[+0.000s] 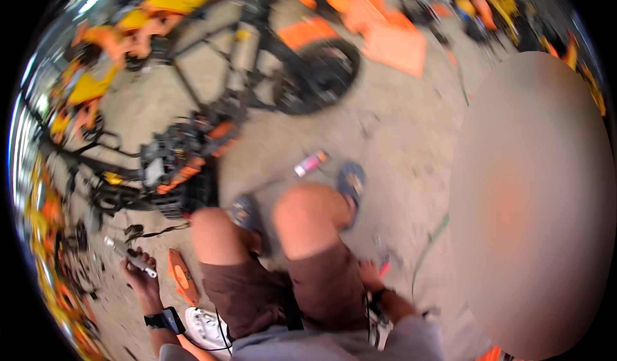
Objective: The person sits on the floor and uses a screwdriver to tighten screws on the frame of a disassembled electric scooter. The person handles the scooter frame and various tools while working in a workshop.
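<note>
In the head view, the left hand (136, 272) is low at the left, near the floor (398, 136), and its fingers (145, 258) are closed around a small grey tool (128, 255), just beside an orange plastic piece (180, 275) that lies on the floor. The right hand (371, 275) is down beside the right thigh with a thin red tool (384, 268) at its fingers, but I cannot tell if they pinch it. Past the knees, a stripped bike frame (193, 149) with a black wheel (318, 75) lies on the floor, and a small pink can (310, 163) lies near the blue sandal (350, 182).
</note>
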`<state>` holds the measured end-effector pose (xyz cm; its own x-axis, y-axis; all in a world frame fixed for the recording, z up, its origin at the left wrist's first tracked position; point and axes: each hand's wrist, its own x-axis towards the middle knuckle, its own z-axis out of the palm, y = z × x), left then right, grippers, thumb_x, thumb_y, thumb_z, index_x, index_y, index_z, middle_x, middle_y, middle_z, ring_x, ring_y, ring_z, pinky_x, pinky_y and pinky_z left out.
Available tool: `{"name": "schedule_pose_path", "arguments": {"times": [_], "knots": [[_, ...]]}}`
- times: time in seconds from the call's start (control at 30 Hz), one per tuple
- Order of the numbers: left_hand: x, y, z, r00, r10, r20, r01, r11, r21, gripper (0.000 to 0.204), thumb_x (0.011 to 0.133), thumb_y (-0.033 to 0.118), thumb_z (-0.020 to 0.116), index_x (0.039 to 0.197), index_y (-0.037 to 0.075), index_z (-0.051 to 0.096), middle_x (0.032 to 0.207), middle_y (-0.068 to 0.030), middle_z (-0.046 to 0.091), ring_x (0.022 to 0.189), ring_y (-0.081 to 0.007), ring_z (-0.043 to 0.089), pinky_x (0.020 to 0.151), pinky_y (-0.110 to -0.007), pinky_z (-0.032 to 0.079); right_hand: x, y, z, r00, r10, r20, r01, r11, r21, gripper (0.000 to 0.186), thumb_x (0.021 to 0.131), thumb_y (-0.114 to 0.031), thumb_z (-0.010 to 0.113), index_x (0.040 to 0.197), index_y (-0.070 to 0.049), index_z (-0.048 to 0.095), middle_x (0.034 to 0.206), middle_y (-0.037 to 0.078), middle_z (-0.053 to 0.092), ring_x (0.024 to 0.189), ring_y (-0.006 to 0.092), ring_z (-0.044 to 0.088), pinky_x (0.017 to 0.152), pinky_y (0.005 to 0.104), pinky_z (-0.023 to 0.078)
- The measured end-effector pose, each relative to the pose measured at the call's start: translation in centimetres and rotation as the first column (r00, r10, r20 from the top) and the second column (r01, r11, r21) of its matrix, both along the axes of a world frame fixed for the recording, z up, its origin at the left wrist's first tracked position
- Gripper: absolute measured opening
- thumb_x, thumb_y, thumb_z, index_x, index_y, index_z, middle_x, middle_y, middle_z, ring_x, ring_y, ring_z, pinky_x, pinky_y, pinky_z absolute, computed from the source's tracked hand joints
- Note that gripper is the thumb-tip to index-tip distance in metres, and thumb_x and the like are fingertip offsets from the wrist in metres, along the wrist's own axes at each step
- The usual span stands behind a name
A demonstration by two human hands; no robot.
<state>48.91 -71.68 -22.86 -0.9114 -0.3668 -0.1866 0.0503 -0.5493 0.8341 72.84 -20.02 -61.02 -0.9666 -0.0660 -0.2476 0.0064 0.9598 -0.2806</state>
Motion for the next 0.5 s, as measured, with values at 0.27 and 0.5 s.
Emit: {"name": "schedule_pose_path", "arguments": {"times": [0.27, 0.5], "knots": [[4.2, -4.4, 1.8, 1.0, 0.005, 0.012, -0.004, 0.998, -0.063, 0.041, 0.085, 0.038, 0.059, 0.115, 0.011, 0.055, 0.09, -0.0047, 0.059, 0.071, -0.018, 0.055, 0.064, -0.033, 0.045, -5.4, 0.4, -1.7, 0.986, 0.165, 0.025, -0.166, 0.979, 0.115, 0.028, 0.084, -0.019, 0.055, 0.108, -0.005, 0.06, 0.102, 0.013, 0.058, 0.096, 0.028, 0.056, 0.08, 0.0443, 0.044], [5.5, -3.3, 12.4, 0.996, -0.015, -0.093, -0.047, 0.774, -0.632, 0.07, 0.076, 0.03, 0.068, 0.133, 0.004, 0.037, 0.096, -0.0076, 0.053, 0.07, -0.0146, 0.054, 0.058, -0.029, 0.045, -2.5, 2.8, 0.4, 0.978, 0.033, 0.206, -0.045, 0.998, 0.053, 0.03, 0.084, -0.016, 0.058, 0.11, -0.001, 0.059, 0.099, 0.015, 0.061, 0.089, 0.0277, 0.06, 0.073, 0.0444, 0.048]]}}
